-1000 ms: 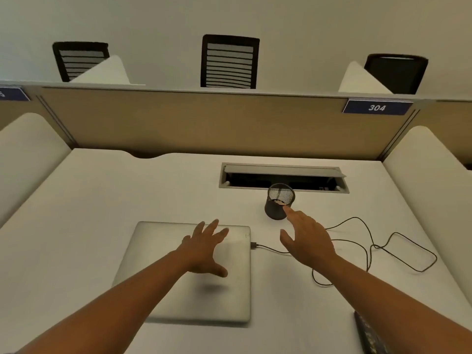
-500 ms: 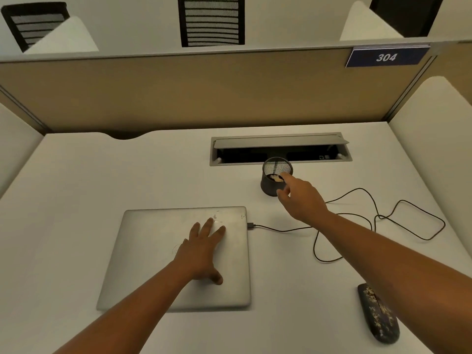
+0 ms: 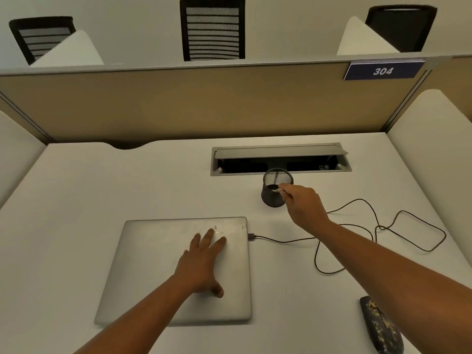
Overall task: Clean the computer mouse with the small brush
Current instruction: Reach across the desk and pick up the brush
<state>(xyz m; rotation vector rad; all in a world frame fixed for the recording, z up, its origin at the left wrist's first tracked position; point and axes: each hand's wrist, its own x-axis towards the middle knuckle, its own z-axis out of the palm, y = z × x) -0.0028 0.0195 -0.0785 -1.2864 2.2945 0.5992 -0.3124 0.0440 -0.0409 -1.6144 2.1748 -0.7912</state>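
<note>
One closed laptop (image 3: pixel 176 267), one mesh cup (image 3: pixel 274 191), one cable (image 3: pixel 378 233) and one patterned mouse (image 3: pixel 381 327) are counted on the tabletop (image 3: pixel 76 200). Three chairs (image 3: pixel 212 28) are seen behind the partition. One pale item, possibly a brush (image 3: pixel 278 189), is glimpsed at the cup.

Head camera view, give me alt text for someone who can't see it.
A person's right hand reaches into a black mesh pen cup, fingers pinching a small pale object at its rim, while the left hand rests flat on a closed silver laptop. A dark patterned computer mouse lies near the right forearm.
</note>
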